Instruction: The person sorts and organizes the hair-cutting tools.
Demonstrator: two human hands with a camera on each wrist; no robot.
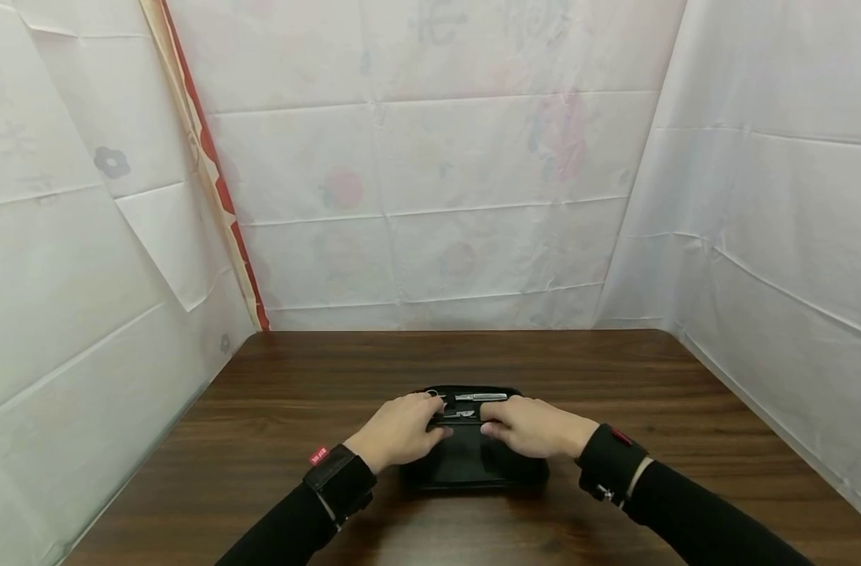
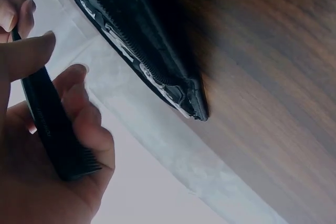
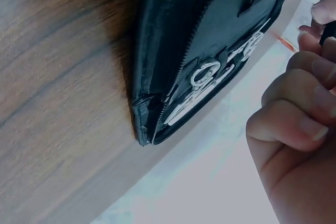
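Open black zip case [image 1: 472, 460] lies flat on wooden table [image 1: 296, 409], near front edge, metal tools [image 1: 480, 397] strapped inside. L hand [image 1: 400, 431] & R hand [image 1: 532, 427] meet over case centre; both pinch one black comb [image 2: 52, 124], fingers curled round it.

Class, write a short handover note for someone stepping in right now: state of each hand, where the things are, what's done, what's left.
Left hand: grips a black comb.
Right hand: fingers curled, holding the comb's other end.
Black zip case: lies open on the wooden table, metal tools strapped inside.
Done: case opened.
Left: the comb is above the case, not seated in it.
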